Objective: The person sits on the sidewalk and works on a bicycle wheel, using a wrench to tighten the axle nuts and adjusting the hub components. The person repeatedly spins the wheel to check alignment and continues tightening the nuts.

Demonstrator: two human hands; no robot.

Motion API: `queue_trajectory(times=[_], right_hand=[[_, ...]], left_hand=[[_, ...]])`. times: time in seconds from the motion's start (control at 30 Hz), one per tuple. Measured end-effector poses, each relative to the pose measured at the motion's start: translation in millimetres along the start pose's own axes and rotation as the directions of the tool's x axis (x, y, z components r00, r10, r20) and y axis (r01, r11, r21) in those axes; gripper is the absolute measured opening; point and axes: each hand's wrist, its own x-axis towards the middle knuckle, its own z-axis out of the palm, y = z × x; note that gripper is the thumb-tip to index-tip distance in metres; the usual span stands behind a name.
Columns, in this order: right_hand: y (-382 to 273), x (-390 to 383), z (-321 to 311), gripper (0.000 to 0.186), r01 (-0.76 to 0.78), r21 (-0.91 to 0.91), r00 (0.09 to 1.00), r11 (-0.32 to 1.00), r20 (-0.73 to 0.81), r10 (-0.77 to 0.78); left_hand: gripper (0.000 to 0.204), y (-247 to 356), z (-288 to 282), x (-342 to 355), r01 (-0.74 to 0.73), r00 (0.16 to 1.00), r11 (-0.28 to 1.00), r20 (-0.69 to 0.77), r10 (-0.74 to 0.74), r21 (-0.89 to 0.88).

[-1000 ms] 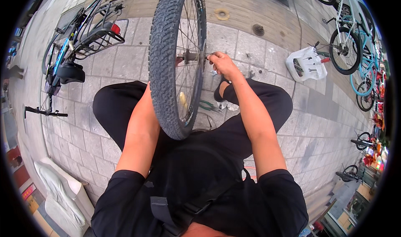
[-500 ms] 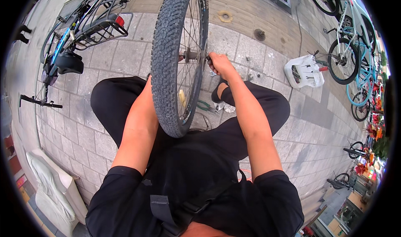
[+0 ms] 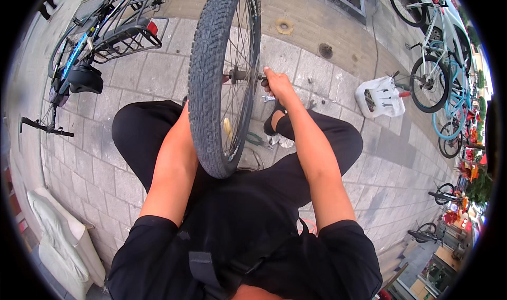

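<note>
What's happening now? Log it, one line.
right hand: at dark axle of black knobbly bicycle wheel | left hand: mostly hidden behind wheel | white plastic container: on grey paving

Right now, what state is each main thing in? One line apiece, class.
Wheel: upright, detached
Right hand: fingers closed at the axle end
Left hand: mostly hidden behind the wheel
Green-handled pliers: lying on the paving
White plastic container: open, holding tools
Racked bicycle: standing upright

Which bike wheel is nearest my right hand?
The upright wheel with black knobbly tread right in front of you. Your right hand is just right of its hub; the others sit farther off, on bicycles.
</note>
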Motion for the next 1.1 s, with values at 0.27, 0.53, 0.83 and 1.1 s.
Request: queue_trajectory(times=[0.27,0.53,0.83,1.1], right_hand=[[7.2,7.0,-3.1,0.044,-0.026,0.007,0.995,1.000,0.092,0.025],[8.0,-5.9,2.0,0.047,0.175,0.103,0.984,0.979,0.007,-0.177],[5.7,1.9,-4.7,0.036,0.079,0.102,0.996,0.992,0.040,-0.084],[7.4,9.5,4.0,0.045,0.036,0.005,0.999,0.999,0.013,-0.037]], left_hand=[[0.036,-3.0,0.2,0.7,0.006,1.000,1.000,0.015,-0.006,0.007],[0.035,2.3,-1.5,7.8,-0.004,0.999,1.000,0.031,0.003,0.022],[0.035,3.2,-7.7,9.9,-0.010,0.999,0.999,0.053,0.008,0.032],[0.036,8.7,-6.6,14.9,0.000,0.999,0.998,0.043,-0.003,0.070]])
